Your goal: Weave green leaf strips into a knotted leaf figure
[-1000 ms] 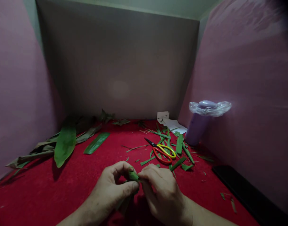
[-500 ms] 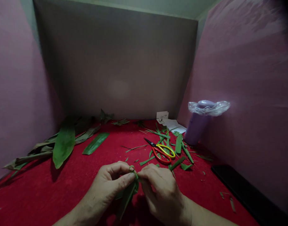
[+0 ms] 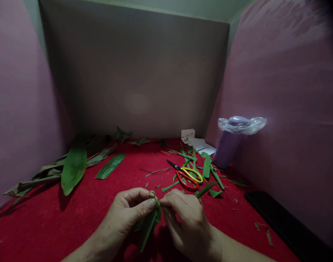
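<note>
A folded green leaf piece (image 3: 148, 227) with a small curled loop at its top hangs between my hands, low in the middle of the head view. My left hand (image 3: 125, 214) pinches its top between thumb and forefinger, just below the loop. My right hand (image 3: 185, 218) has its fingertips closed at the right side of the same top end, touching the leaf there. Beyond the right hand, scissors (image 3: 186, 175) with one red and one yellow handle rest among green leaf strips (image 3: 206, 166).
Large leaves (image 3: 73, 165) and dried ones lie at the left, beside a cut leaf piece (image 3: 111, 166). White papers (image 3: 201, 145) are at the back right. A purple cup (image 3: 228, 147) with clear plastic over its top stands near the right wall. A black flat object (image 3: 281, 222) lies right front.
The lower end of the folded leaf has swung slightly to the right. Both hands keep nearly the same place and grip.
</note>
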`<state>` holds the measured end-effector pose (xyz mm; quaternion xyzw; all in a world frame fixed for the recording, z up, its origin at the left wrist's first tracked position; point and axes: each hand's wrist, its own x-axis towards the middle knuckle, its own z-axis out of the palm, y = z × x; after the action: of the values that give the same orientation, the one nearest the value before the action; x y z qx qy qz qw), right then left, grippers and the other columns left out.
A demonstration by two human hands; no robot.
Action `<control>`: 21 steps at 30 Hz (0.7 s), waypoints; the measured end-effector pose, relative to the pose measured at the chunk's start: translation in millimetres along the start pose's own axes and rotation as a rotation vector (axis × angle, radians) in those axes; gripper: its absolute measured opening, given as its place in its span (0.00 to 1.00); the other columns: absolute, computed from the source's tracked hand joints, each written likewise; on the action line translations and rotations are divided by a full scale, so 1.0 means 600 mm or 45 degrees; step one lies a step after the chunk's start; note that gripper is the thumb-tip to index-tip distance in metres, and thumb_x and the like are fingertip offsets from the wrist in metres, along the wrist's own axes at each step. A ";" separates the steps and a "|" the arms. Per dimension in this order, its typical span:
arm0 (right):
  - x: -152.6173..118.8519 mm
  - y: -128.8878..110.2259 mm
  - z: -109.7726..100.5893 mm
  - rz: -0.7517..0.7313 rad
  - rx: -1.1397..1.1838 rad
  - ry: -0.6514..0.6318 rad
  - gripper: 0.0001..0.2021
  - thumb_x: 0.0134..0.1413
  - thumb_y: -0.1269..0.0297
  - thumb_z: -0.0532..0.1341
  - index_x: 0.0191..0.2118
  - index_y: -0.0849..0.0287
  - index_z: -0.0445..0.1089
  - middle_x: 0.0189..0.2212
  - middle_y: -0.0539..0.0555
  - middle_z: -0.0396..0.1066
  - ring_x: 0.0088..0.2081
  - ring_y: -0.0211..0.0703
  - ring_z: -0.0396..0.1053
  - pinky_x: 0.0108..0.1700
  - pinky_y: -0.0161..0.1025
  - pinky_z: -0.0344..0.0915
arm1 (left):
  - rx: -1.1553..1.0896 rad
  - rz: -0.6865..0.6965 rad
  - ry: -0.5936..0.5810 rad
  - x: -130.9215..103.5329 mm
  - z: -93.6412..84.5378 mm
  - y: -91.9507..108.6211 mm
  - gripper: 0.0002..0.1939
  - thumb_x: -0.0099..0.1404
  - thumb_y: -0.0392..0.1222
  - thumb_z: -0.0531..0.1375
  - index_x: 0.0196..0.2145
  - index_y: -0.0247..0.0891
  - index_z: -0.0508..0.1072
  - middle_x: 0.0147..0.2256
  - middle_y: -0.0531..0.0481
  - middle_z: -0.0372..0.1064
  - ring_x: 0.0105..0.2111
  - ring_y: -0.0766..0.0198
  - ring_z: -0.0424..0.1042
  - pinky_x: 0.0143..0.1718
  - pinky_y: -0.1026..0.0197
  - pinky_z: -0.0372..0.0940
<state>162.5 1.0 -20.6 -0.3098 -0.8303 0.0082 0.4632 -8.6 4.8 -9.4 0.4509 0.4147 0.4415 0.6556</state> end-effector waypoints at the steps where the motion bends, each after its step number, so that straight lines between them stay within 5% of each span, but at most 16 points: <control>1: 0.001 0.000 -0.001 -0.001 -0.008 0.002 0.07 0.54 0.76 0.53 0.32 0.62 0.67 0.22 0.53 0.67 0.24 0.40 0.63 0.26 0.36 0.54 | -0.003 -0.001 -0.003 0.001 -0.001 -0.001 0.07 0.52 0.42 0.67 0.27 0.37 0.75 0.17 0.58 0.65 0.15 0.74 0.58 0.17 0.70 0.52; 13: -0.003 0.003 0.008 -0.086 -0.033 0.020 0.08 0.55 0.76 0.53 0.32 0.62 0.68 0.22 0.53 0.69 0.24 0.40 0.65 0.26 0.36 0.57 | 0.137 0.045 0.062 0.004 0.008 0.011 0.12 0.47 0.44 0.68 0.21 0.36 0.71 0.16 0.58 0.65 0.16 0.71 0.62 0.19 0.68 0.57; 21: -0.005 0.002 0.007 -0.068 -0.062 -0.039 0.09 0.54 0.77 0.51 0.32 0.62 0.68 0.22 0.54 0.68 0.24 0.41 0.65 0.26 0.38 0.58 | 0.169 0.090 -0.041 0.005 0.000 0.001 0.07 0.53 0.42 0.65 0.25 0.37 0.72 0.18 0.57 0.66 0.18 0.70 0.63 0.21 0.68 0.57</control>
<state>161.1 1.7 -25.5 -0.2985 -0.8452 -0.0196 0.4429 -8.0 7.7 -9.2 0.5149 0.4163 0.4286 0.6147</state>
